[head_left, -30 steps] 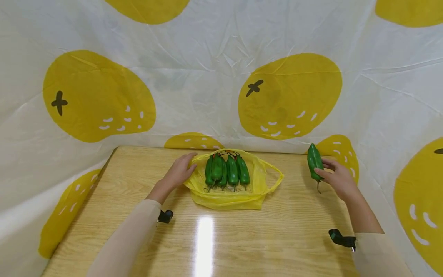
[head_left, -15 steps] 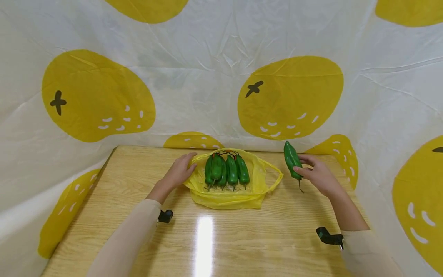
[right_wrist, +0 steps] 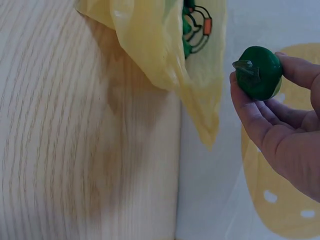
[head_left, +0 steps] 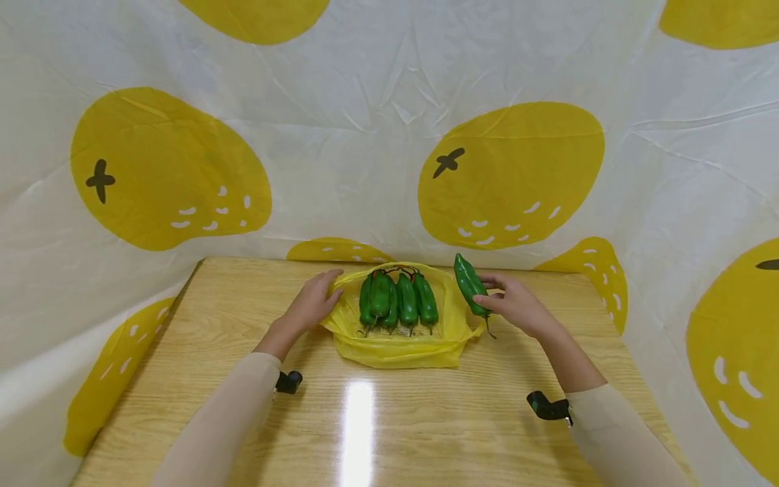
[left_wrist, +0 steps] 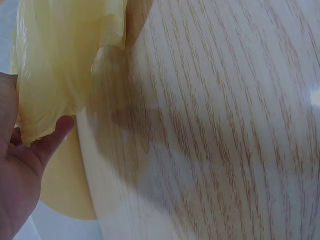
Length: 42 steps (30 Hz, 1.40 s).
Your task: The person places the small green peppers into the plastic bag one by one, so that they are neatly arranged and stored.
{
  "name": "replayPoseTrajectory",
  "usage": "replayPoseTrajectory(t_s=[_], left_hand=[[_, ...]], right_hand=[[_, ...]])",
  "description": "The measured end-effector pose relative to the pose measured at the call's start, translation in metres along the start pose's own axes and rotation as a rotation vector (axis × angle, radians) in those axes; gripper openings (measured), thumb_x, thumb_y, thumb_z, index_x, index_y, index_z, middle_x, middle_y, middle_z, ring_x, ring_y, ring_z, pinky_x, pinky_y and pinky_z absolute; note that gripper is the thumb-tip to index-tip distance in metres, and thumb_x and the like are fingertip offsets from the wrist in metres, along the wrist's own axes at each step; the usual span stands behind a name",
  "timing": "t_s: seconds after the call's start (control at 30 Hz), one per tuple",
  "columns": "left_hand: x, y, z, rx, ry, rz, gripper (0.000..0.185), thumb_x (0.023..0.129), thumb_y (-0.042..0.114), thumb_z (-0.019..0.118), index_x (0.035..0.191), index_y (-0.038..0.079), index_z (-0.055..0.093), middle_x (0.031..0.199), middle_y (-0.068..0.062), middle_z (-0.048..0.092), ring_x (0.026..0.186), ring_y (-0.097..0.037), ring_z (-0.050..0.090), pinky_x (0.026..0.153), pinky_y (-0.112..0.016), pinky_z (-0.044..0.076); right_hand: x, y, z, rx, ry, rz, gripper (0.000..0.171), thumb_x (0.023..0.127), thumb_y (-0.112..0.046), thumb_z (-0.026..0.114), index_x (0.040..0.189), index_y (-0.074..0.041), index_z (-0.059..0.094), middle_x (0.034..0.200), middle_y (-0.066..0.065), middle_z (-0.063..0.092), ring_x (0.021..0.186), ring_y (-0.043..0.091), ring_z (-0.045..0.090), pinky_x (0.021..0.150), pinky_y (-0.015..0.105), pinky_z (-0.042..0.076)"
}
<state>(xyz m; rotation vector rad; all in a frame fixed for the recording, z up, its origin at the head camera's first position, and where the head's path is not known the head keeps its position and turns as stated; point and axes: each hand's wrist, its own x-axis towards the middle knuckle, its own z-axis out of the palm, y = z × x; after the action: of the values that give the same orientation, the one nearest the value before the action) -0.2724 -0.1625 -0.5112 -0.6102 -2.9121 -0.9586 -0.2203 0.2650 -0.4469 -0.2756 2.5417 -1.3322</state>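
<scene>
A yellow plastic bag lies open at the back middle of the wooden table, with several green peppers side by side in it. My left hand holds the bag's left edge, thumb under the plastic. My right hand grips one more green pepper by its stem end, just above the bag's right rim and handle. In the right wrist view that green pepper shows end-on between thumb and fingers, beside the yellow plastic bag.
A white cloth with big yellow fruit prints hangs close behind and around the table on three sides. Bare wood stretches from the bag to the near edge. Beige sleeves cover both forearms.
My right hand has carried the pepper leftward from the table's right side to the bag's right rim. The left hand has stayed on the bag's edge.
</scene>
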Motion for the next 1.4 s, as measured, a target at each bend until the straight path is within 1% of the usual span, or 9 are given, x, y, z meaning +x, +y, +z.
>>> replayPoseTrajectory(t_s=[0.17, 0.57, 0.77, 1.0, 1.13, 1.2, 1.27, 1.33, 1.4], left_hand=[[0.0, 0.001, -0.001, 0.004, -0.001, 0.002, 0.049, 0.105, 0.015, 0.061, 0.15, 0.0, 0.049, 0.147, -0.024, 0.056, 0.136, -0.043, 0.054, 0.111, -0.057, 0.047], [-0.001, 0.006, 0.0, -0.001, -0.002, 0.007, 0.051, 0.104, 0.015, 0.062, 0.151, 0.0, 0.048, 0.148, -0.023, 0.056, 0.138, -0.042, 0.053, 0.113, -0.056, 0.046], [0.0, 0.005, 0.001, 0.0, 0.0, 0.014, 0.05, 0.104, 0.014, 0.062, 0.15, -0.001, 0.049, 0.147, -0.024, 0.057, 0.137, -0.042, 0.054, 0.113, -0.056, 0.046], [0.0, 0.005, 0.001, 0.01, 0.003, 0.01, 0.05, 0.104, 0.014, 0.062, 0.15, 0.0, 0.049, 0.146, -0.024, 0.057, 0.136, -0.042, 0.054, 0.112, -0.056, 0.047], [0.0, 0.006, 0.0, 0.005, 0.001, 0.006, 0.05, 0.104, 0.014, 0.062, 0.15, 0.0, 0.049, 0.146, -0.024, 0.057, 0.136, -0.042, 0.054, 0.112, -0.056, 0.046], [0.0, 0.006, 0.0, 0.005, 0.003, 0.007, 0.049, 0.104, 0.014, 0.062, 0.15, 0.0, 0.049, 0.146, -0.024, 0.057, 0.136, -0.042, 0.054, 0.112, -0.056, 0.047], [0.0, 0.006, 0.0, 0.003, 0.004, 0.008, 0.049, 0.104, 0.014, 0.061, 0.15, 0.0, 0.049, 0.146, -0.024, 0.057, 0.136, -0.042, 0.054, 0.112, -0.056, 0.047], [0.0, 0.006, 0.0, 0.003, 0.003, 0.01, 0.049, 0.104, 0.014, 0.061, 0.149, -0.001, 0.049, 0.146, -0.024, 0.057, 0.136, -0.042, 0.054, 0.112, -0.056, 0.047], [0.001, 0.005, 0.0, 0.003, 0.001, 0.011, 0.049, 0.104, 0.014, 0.061, 0.15, -0.001, 0.049, 0.146, -0.024, 0.057, 0.136, -0.042, 0.054, 0.112, -0.057, 0.046]], right_hand=[[0.014, -0.009, 0.016, -0.075, -0.034, -0.011, 0.061, 0.104, -0.026, 0.064, 0.154, 0.001, 0.043, 0.149, 0.026, 0.051, 0.135, 0.046, 0.051, 0.101, 0.053, 0.055], [0.038, -0.029, 0.046, -0.181, -0.134, 0.019, 0.061, 0.103, -0.028, 0.066, 0.151, 0.003, 0.046, 0.142, 0.026, 0.056, 0.129, 0.041, 0.057, 0.098, 0.049, 0.057], [0.055, -0.035, 0.06, -0.204, -0.126, 0.043, 0.062, 0.101, -0.029, 0.067, 0.15, 0.003, 0.048, 0.137, 0.024, 0.06, 0.125, 0.039, 0.059, 0.098, 0.049, 0.056], [0.073, -0.041, 0.078, -0.186, -0.14, 0.082, 0.067, 0.102, -0.029, 0.067, 0.152, 0.008, 0.043, 0.148, 0.028, 0.052, 0.135, 0.042, 0.053, 0.104, 0.051, 0.053], [0.079, -0.042, 0.088, -0.194, -0.119, 0.112, 0.064, 0.101, -0.031, 0.068, 0.149, 0.008, 0.047, 0.148, 0.027, 0.052, 0.132, 0.04, 0.056, 0.104, 0.05, 0.053], [0.08, -0.043, 0.092, -0.219, -0.092, 0.114, 0.062, 0.101, -0.032, 0.068, 0.145, 0.007, 0.052, 0.143, 0.025, 0.057, 0.122, 0.035, 0.062, 0.101, 0.048, 0.055], [0.081, -0.044, 0.096, -0.229, -0.073, 0.121, 0.058, 0.1, -0.034, 0.069, 0.14, 0.006, 0.056, 0.119, 0.021, 0.067, 0.098, 0.027, 0.066, 0.093, 0.044, 0.057], [0.082, -0.044, 0.099, -0.231, -0.06, 0.125, 0.054, 0.1, -0.035, 0.069, 0.132, 0.008, 0.06, 0.091, 0.012, 0.064, 0.073, 0.018, 0.056, 0.08, 0.037, 0.053], [0.083, -0.045, 0.101, -0.23, -0.048, 0.126, 0.053, 0.1, -0.036, 0.069, 0.13, 0.008, 0.061, 0.074, 0.003, 0.052, 0.061, 0.014, 0.043, 0.071, 0.033, 0.046]])
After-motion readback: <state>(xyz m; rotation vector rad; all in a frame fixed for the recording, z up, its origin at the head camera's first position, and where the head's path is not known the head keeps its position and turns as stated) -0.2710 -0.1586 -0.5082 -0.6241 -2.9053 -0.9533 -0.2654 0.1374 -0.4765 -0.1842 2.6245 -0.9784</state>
